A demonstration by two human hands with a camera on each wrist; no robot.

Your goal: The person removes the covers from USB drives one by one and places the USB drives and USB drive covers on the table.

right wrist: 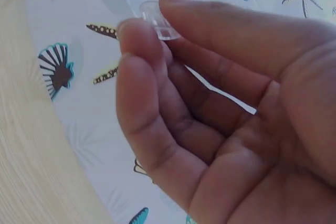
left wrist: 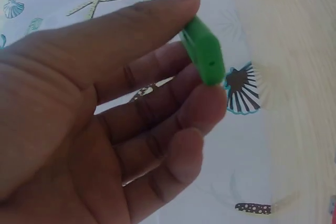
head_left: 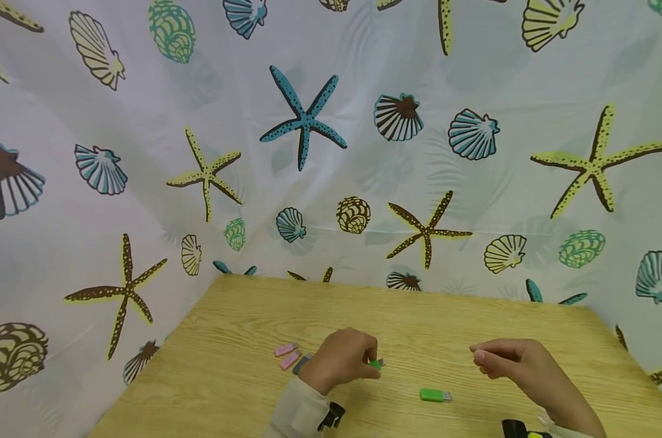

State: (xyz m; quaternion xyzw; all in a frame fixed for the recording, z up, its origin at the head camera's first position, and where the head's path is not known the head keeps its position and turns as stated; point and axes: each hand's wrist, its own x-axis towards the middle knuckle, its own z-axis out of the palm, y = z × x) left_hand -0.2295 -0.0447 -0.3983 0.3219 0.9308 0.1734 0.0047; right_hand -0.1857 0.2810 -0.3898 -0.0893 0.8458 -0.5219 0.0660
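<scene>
My left hand [head_left: 338, 360] pinches a green USB stick [head_left: 377, 364] between thumb and fingers, above the table's middle. Its metal plug points away to the right in the head view, and the left wrist view shows its green end [left wrist: 209, 59]. Off to the right, my right hand [head_left: 522, 368] holds a small clear plastic cap [right wrist: 160, 22] between thumb and fingertips, apart from the stick. A second green USB stick [head_left: 433, 395] lies on the table between and below the hands, its metal plug bare.
Two pink USB sticks [head_left: 286, 349] and a dark grey one [head_left: 300, 365], partly hidden by my left hand, lie at the left. A small clear piece [head_left: 543, 418] is beside my right wrist. Behind the wooden table [head_left: 243, 316] hangs a shell-patterned cloth [head_left: 352, 170].
</scene>
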